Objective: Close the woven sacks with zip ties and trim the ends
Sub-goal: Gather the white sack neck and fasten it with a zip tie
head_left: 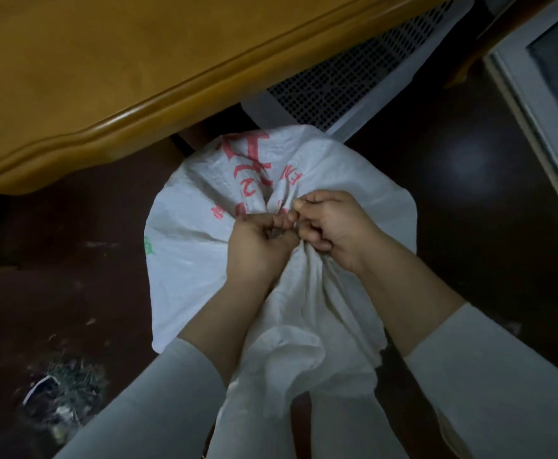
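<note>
Far to the left of the hands, a small heap of debris lies on the dark floor. Up and left of them runs the rounded edge of a wooden table. The left hand is curled tight, fingers pinched on the gathered neck of the white woven sack, which sits on the floor directly under both hands, red print facing away. The right hand touches the left, thumb and forefinger pinched narrow at the same bunch; whether a zip tie sits between them I cannot tell. Beyond the right hand lies a perforated white panel.
</note>
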{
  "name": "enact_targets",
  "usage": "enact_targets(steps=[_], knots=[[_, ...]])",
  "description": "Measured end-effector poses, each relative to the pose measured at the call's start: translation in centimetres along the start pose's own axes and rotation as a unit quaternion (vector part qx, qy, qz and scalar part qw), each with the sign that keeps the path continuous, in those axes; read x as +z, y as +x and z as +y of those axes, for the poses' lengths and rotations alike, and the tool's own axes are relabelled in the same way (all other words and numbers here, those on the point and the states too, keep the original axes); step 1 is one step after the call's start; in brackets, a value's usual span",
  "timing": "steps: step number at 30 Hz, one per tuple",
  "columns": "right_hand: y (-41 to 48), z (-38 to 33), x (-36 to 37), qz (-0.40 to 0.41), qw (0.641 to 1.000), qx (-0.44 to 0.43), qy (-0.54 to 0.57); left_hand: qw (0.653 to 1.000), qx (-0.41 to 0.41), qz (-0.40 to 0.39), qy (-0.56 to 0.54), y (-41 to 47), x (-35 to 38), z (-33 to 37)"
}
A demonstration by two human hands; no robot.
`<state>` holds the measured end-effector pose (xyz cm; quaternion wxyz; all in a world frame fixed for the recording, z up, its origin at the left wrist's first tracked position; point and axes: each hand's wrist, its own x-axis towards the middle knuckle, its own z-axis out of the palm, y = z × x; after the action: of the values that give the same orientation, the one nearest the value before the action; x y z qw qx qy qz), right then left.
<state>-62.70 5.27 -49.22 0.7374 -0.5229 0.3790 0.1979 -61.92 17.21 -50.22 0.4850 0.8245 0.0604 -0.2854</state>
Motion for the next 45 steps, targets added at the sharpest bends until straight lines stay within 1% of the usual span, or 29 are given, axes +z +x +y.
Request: enact_targets(steps=[2, 4, 5, 7, 9, 11, 15, 17, 19, 22, 24, 27, 28, 30, 32, 34, 35, 36, 38, 39, 40, 42, 43, 44, 45], knots=[[-0.5, 0.3, 0.4, 0.029, 0.998, 0.047, 0.007, 0.998, 0.016, 0.015, 0.058, -0.6, 0.6, -1.2], [-1.1, 0.6, 0.8, 0.058, 0.994, 0.080, 0.036, 0.992, 0.018, 0.014, 0.126, -1.4, 1.1, -2.3], [-1.5, 0.7, 1.1, 0.066, 0.993, 0.088, 0.043, 0.991, 0.018, 0.012, 0.135, -1.8, 1.2, -2.7], [-2.5, 1.0, 1.8, 0.063, 0.993, 0.091, 0.040, 0.990, 0.039, 0.018, 0.138, -2.7, 1.3, -3.1], [-3.4, 1.3, 2.2, 0.043, 0.995, 0.088, 0.034, 0.984, 0.077, 0.018, 0.161, -3.4, 1.5, -3.5], [-3.8, 1.4, 1.8, 0.030, 0.996, 0.082, 0.013, 0.986, 0.098, 0.012, 0.136, -3.7, 1.7, -3.8], [-3.7, 0.2, 1.1, 0.027, 0.997, 0.056, -0.039, 0.992, 0.117, 0.044, -0.027, -4.3, 1.4, -3.1], [-4.0, -0.2, 1.4, 0.026, 0.997, 0.042, -0.062, 0.989, 0.114, 0.062, -0.066, -4.6, 1.0, -2.8], [-4.5, -0.2, 1.8, 0.030, 0.996, 0.051, -0.065, 0.990, 0.117, 0.064, -0.047, -4.9, 0.8, -3.1], [-5.1, 0.3, 2.4, 0.060, 0.993, 0.106, -0.003, 0.995, 0.087, 0.044, 0.000, -5.3, 1.0, -3.9], [-5.6, 1.0, 3.3, 0.092, 0.989, 0.117, 0.005, 0.995, 0.087, 0.050, -0.013, -5.8, 1.4, -3.9], [-6.2, 2.5, 4.3, 0.146, 0.983, 0.109, -0.009, 0.996, 0.075, 0.041, -0.020, -6.0, 2.1, -3.5], [-6.3, 2.8, 4.2, 0.150, 0.983, 0.105, -0.008, 0.996, 0.076, 0.040, -0.013, -6.1, 2.3, -3.8], [-6.4, 2.5, 3.8, 0.133, 0.987, 0.088, 0.000, 0.994, 0.094, 0.053, -0.008, -6.8, 2.5, -4.2], [-6.5, 1.5, 3.6, 0.096, 0.994, 0.051, -0.004, 0.988, 0.104, 0.116, -0.025, -7.7, 2.2, -4.1], [-6.8, 0.4, 3.5, 0.052, 0.998, -0.006, -0.028, 0.980, 0.082, 0.169, -0.065, -8.0, 1.8, -3.1], [-6.9, 0.3, 3.5, 0.038, 0.997, -0.039, -0.056, 0.978, 0.052, 0.180, -0.090, -7.9, 1.7, -2.4], [-7.0, 0.3, 3.4, 0.040, 0.991, -0.079, -0.096, 0.976, 0.019, 0.186, -0.113, -7.7, 1.5, -1.8], [-6.9, 1.2, 2.7, 0.094, 0.963, -0.152, -0.204, 0.973, -0.027, 0.186, -0.133, -7.2, 1.2, -0.8], [-6.8, 1.9, 2.3, 0.116, 0.949, -0.151, -0.251, 0.971, -0.041, 0.183, -0.145, -7.2, 0.9, -0.4], [-6.9, 2.5, 2.0, 0.119, 0.952, -0.101, -0.262, 0.968, -0.061, 0.177, -0.167, -7.2, 0.6, -0.1], [-7.4, 3.3, 1.8, 0.074, 0.979, 0.060, -0.182, 0.954, -0.104, 0.162, -0.231, -7.5, 0.0, 0.2], [-7.5, 3.7, 1.7, 0.046, 0.981, 0.122, -0.142, 0.947, -0.123, 0.158, -0.253, -7.7, -0.3, 0.2], [-7.6, 3.9, 1.6, 0.027, 0.981, 0.149, -0.122, 0.941, -0.142, 0.155, -0.264, -7.8, -0.5, 0.1], [-7.6, 4.1, 1.4, 0.020, 0.981, 0.149, -0.120, 0.937, -0.160, 0.153, -0.270, -7.8, -0.7, -0.1]])
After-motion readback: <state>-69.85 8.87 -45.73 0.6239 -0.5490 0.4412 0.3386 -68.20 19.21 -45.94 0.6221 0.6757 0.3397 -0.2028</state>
